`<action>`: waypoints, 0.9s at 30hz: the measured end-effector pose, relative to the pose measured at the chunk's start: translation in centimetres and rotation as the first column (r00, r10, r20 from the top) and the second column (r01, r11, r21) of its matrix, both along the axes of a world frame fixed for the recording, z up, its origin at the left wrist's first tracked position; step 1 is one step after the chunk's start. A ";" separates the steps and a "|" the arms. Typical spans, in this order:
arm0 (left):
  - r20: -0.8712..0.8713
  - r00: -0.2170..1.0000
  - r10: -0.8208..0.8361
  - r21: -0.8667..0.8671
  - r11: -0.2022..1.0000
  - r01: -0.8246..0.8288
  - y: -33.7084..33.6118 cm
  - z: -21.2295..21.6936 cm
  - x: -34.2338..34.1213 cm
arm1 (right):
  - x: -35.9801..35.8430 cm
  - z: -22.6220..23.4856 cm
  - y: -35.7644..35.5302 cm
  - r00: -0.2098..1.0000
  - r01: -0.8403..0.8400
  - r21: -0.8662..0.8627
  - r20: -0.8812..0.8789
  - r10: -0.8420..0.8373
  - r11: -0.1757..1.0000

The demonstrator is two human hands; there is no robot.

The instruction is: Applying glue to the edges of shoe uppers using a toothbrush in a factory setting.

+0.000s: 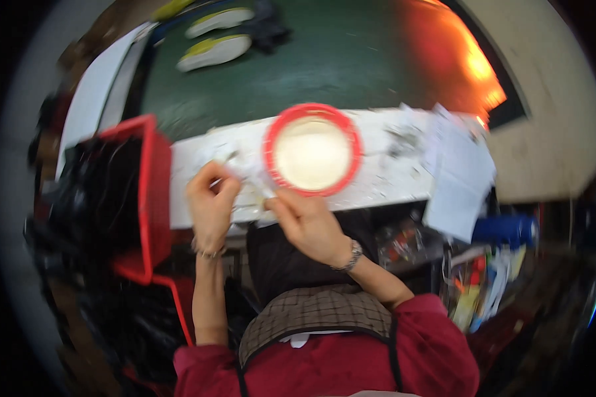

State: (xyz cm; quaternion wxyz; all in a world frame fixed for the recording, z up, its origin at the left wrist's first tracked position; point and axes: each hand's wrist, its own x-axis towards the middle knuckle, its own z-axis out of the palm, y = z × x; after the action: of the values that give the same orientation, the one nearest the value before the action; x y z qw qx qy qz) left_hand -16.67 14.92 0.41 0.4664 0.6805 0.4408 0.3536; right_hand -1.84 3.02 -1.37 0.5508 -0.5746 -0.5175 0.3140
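Curls the left hand (210, 198) above the long white bench (384, 183), with thumb and forefinger drawn close; cannot tell if touching. Bends the right hand's (308, 225) fingers at a small, pale, blurred piece (269, 193) just beside the round red basin (357, 149) of creamy contents; cannot tell if clamped on it. Shows a red plastic crate (157, 198) leftward, white paper sheets (460, 178) rightward.

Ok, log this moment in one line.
left hand: over white board, grip unclear | right hand: near red tub, grip blurred | red crate: left
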 end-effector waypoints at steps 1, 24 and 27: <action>0.004 0.999 0.033 0.123 0.992 -0.034 -0.4 -0.1 0.0 | 0.3 -0.2 -0.3 1.000 0.021 0.087 0.021 -0.023 0.996; 0.300 0.642 -0.706 -0.419 0.507 0.754 -13.3 -7.4 22.0 | 17.6 -9.1 -42.7 0.159 0.984 -0.178 0.922 -0.354 -0.021; 0.070 0.721 -0.690 -0.276 0.681 0.678 -11.3 -11.6 21.9 | 19.7 -6.9 -42.1 0.377 0.924 -0.358 0.911 -0.164 0.136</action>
State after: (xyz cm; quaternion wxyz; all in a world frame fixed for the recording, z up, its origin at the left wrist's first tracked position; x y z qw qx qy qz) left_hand 5.26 3.60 -11.16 0.6475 0.7289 0.2098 0.0739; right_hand 17.88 -39.09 -8.30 0.0055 -0.9889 -0.1460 0.0264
